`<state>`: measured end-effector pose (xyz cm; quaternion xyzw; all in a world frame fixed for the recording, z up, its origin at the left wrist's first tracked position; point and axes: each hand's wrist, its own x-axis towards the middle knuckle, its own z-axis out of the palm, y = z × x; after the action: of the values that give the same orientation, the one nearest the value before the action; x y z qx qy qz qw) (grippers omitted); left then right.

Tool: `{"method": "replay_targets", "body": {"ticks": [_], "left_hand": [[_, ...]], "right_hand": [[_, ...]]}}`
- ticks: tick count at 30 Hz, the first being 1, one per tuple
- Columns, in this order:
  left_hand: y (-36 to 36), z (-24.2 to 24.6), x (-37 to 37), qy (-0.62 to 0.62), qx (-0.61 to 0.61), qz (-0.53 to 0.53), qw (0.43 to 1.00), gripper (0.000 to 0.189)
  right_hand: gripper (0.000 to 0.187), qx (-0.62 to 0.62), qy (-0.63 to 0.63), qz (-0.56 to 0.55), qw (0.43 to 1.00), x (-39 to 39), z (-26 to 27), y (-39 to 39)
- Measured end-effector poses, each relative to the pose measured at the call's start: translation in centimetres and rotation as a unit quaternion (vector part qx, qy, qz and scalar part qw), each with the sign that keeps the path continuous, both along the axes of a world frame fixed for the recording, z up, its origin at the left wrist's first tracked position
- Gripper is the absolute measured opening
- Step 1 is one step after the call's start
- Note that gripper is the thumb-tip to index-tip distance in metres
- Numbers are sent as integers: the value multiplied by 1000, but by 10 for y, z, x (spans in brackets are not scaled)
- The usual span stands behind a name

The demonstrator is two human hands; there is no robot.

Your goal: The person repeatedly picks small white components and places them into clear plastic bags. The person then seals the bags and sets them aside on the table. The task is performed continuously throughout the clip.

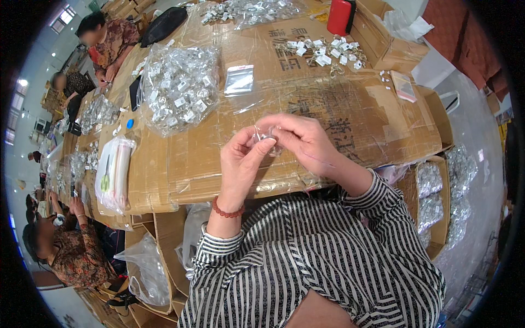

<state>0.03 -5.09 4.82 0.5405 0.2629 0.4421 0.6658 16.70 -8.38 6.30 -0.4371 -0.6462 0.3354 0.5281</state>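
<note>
Both hands meet over the near part of the cardboard-covered table. Between thumb and fingers, my left hand (pixel 246 158) grips a small clear plastic bag (pixel 274 151) with something small inside, mostly hidden by the fingers. My right hand (pixel 305 141) pinches the same bag's upper edge from the other side. Beyond the hands lies a flat stack of clear resealable bags (pixel 239 80). At the upper right is a loose pile of small metal pieces with white tags (pixel 328 51). A large clear bag full of similar tagged pieces (pixel 180 88) lies to the left.
Green-handled scissors (pixel 105 176) lie on a plastic-wrapped pack (pixel 119 168) at left, near a blue cap (pixel 130 123). A red container (pixel 340 17) stands beside a cardboard box (pixel 385 37). Packed bags fill a box (pixel 430 201) below right. Co-workers (pixel 69 250) sit along the left.
</note>
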Motion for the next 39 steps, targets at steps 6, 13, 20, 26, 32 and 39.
{"method": "replay_targets", "body": {"ticks": [6,13,20,26,32,39], "left_hand": [[-2,1,0,-14,-74,7,997,10],[-7,4,8,-29,-40,25,998,11],[-2,9,0,26,-33,16,999,21],[-8,4,2,62,46,27,997,30],[-6,3,-5,163,113,-30,980,30],[-7,9,-1,94,22,-35,995,31]], "right_hand": [[20,-19,51,-152,987,10,5,7],[15,47,-124,-92,987,8,-9,3],[10,202,-287,-232,907,13,1,6],[15,247,-294,-164,909,0,6,-6],[10,249,-309,-139,907,5,-7,-1],[9,-46,147,-252,955,41,19,25]]}}
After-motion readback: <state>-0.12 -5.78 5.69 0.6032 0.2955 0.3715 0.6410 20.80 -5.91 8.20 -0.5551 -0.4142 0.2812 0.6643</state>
